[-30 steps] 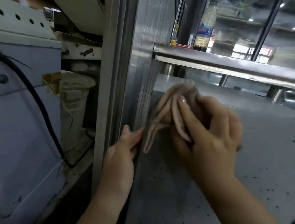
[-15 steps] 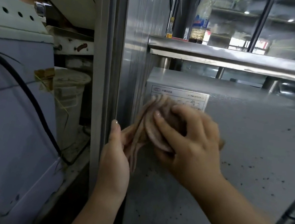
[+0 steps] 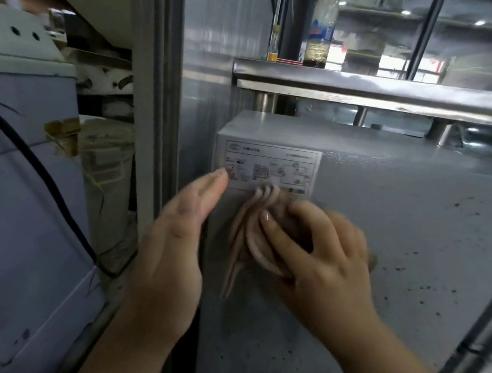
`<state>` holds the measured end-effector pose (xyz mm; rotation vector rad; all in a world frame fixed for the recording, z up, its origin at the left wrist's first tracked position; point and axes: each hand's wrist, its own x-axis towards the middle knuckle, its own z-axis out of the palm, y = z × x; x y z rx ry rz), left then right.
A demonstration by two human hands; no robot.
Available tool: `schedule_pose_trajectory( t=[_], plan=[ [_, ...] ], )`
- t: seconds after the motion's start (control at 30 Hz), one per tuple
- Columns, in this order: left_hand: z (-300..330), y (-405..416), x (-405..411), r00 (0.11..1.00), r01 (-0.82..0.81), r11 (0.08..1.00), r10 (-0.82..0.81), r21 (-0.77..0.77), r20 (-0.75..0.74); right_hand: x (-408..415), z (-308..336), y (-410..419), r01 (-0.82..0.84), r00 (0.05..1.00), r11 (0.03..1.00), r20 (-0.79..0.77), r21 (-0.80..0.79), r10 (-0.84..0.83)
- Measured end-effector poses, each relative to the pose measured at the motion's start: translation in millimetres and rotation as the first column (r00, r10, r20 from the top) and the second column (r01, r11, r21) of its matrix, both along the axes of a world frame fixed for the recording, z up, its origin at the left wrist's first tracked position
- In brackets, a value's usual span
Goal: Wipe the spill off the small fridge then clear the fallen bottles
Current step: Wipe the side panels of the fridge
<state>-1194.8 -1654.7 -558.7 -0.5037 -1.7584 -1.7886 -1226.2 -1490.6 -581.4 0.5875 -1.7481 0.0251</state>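
Note:
The small grey fridge (image 3: 415,229) fills the right half of the view, its side panel speckled with dark spots. A white rating label (image 3: 269,166) sits at the panel's upper left corner. My right hand (image 3: 320,253) grips a bunched pinkish cloth (image 3: 250,234) and presses it against the panel just below the label. My left hand (image 3: 180,240) lies flat with straight fingers along the fridge's left edge, fingertips reaching the label's lower left corner. A plastic bottle (image 3: 322,26) with dark liquid at its bottom stands upright on the steel shelf (image 3: 375,89) above.
A tall steel panel (image 3: 211,64) and grey frame (image 3: 151,109) stand close on the fridge's left. Further left are a pale machine casing (image 3: 3,215) with a black cable (image 3: 49,181) and a white bucket (image 3: 106,160). A small yellow-capped bottle (image 3: 274,45) stands on the shelf.
The view has pulled back and risen, uncovering the label. My right hand has wiped the cloth down the panel. My left hand has slid up the fridge's edge to the label.

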Motion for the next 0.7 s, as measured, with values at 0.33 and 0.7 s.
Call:
schedule_pose_trajectory(
  t=[0.33,0.7],
  plan=[
    [-16,15,-2,0.929,-0.237,0.829,0.041,-0.507,-0.368,-1,25,16,0.025,0.998,0.991,-0.057,-0.132,-0.033],
    [-8,39,-16,0.831,-0.548,0.36,0.127,-0.755,-0.542,10,35,88,0.14,0.983,0.933,-0.069,-0.332,-0.173]
  ],
)
